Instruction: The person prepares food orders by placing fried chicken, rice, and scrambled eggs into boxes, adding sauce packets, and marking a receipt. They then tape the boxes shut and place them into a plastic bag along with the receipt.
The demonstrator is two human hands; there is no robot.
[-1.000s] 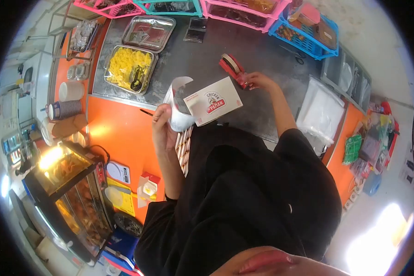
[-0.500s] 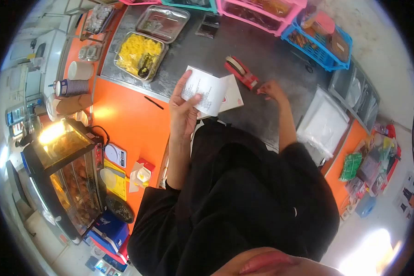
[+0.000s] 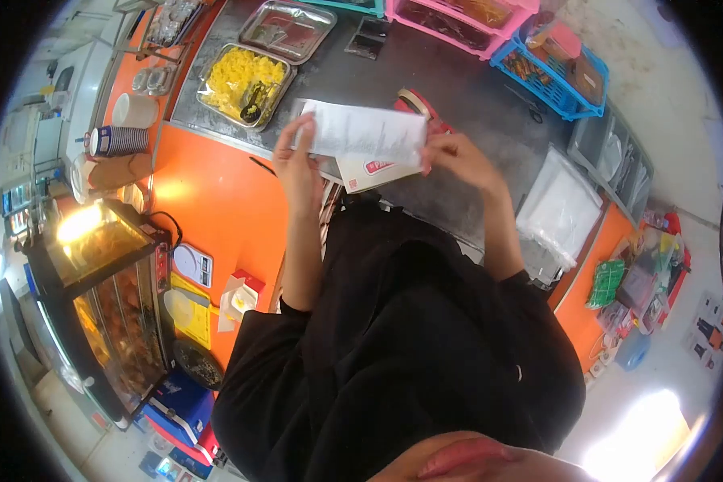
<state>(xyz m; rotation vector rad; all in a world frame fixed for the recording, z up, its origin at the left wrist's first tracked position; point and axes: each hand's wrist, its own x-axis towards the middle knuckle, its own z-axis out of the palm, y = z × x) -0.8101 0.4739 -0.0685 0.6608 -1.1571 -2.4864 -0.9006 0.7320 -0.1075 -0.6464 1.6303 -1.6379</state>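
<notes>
A white printed receipt (image 3: 365, 132) is stretched between my two hands above the metal counter. My left hand (image 3: 296, 165) pinches its left end with thumb and fingers. At the opposite end, my right hand (image 3: 466, 163) is closed on the paper's edge. Beneath the receipt lies a white box (image 3: 360, 178) with a red label, mostly covered by the paper. Just behind the right end is a red tape dispenser (image 3: 416, 104), partly hidden by the receipt and my hand.
At the back left, a metal tray (image 3: 275, 108) holds yellow shredded food and a dark utensil, beside another metal tray (image 3: 299, 50). Pink and blue baskets (image 3: 538, 88) line the far edge. Plastic bags (image 3: 561, 205) lie right. A lit food warmer (image 3: 108, 297) stands left.
My right hand has moved left from beside the tape dispenser to take the receipt's right end. The receipt, held before by the left hand alone, is now spread out wide.
</notes>
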